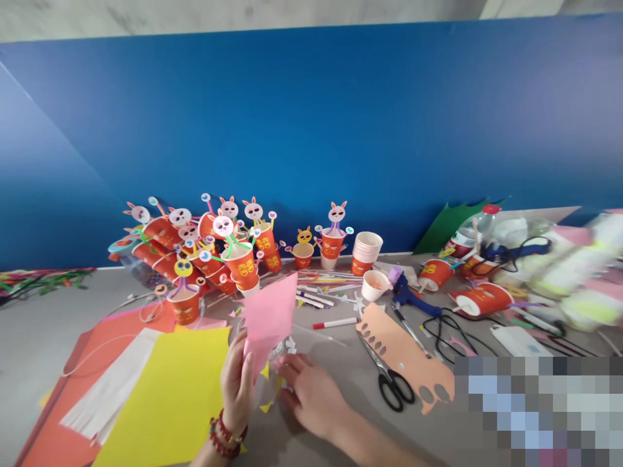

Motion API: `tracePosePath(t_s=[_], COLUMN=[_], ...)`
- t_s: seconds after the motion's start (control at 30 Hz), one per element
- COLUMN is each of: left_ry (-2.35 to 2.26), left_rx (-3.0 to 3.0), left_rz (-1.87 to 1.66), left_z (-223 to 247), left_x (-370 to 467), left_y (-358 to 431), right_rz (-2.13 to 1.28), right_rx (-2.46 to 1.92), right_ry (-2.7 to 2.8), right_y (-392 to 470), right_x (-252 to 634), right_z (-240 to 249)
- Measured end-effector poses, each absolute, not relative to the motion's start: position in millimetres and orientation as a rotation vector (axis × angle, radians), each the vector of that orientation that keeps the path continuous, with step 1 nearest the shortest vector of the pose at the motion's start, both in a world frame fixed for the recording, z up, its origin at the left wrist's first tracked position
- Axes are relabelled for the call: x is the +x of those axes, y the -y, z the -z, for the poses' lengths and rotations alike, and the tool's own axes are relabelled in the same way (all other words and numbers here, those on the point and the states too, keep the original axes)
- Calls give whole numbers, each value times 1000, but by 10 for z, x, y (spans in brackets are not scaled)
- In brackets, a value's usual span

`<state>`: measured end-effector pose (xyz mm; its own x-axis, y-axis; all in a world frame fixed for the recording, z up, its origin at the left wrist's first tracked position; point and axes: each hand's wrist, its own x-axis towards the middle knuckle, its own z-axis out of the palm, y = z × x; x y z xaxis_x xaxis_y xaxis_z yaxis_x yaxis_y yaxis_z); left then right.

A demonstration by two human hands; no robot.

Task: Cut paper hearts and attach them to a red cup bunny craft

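Observation:
My left hand (pixel 237 383), with red bead bracelets at the wrist, is closed on a sheet of pink paper (pixel 270 318) held up off the table. My right hand (pixel 311 392) is low over the table just right of it, fingers bent and thumb apart, with nothing visible between them. Around its fingertips lie small white paper scraps (pixel 288 345) and yellow paper bits (pixel 266 407). To the left, a yellow sheet (pixel 170 389) lies partly over a red sheet (pixel 63 415) and a white paper strip (pixel 111 389).
Red paper cups with animal-face figures (pixel 241 267) crowd the back left. A cup stack (pixel 366 250) stands mid-back. Right of my hands are black-handled scissors (pixel 396 389), punched orange paper (pixel 403 350), a red marker (pixel 335 323) and a blue glue gun (pixel 413 297) with cable.

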<state>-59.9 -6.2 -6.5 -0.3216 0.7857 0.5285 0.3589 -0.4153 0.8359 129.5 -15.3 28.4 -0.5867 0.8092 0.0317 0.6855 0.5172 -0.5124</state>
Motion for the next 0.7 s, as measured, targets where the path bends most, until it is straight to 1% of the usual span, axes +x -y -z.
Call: tracePosePath(t_s=[0.1, 0.17, 0.4, 0.53, 0.7], left_ry=[-1480, -1478, -1449, -1474, -1459], left_rx=[1546, 1528, 1600, 1532, 1456], left_rz=[-1810, -1820, -1776, -1802, -1808], left_z=[76, 83, 99, 95, 92], left_x=[-623, -628, -627, -649, -648], left_y=[67, 68, 72, 68, 61], right_rz=[-610, -582, -578, -578, -671], right_rx=[-1423, -1448, -1302, -1278, -1158], right_ry=[2427, 2416, 2540, 2577, 2558], right_y=[127, 82, -107, 71, 197], right_x=[1390, 1460, 1334, 1293, 1326], right_z=[-249, -219, -234, -311, -332])
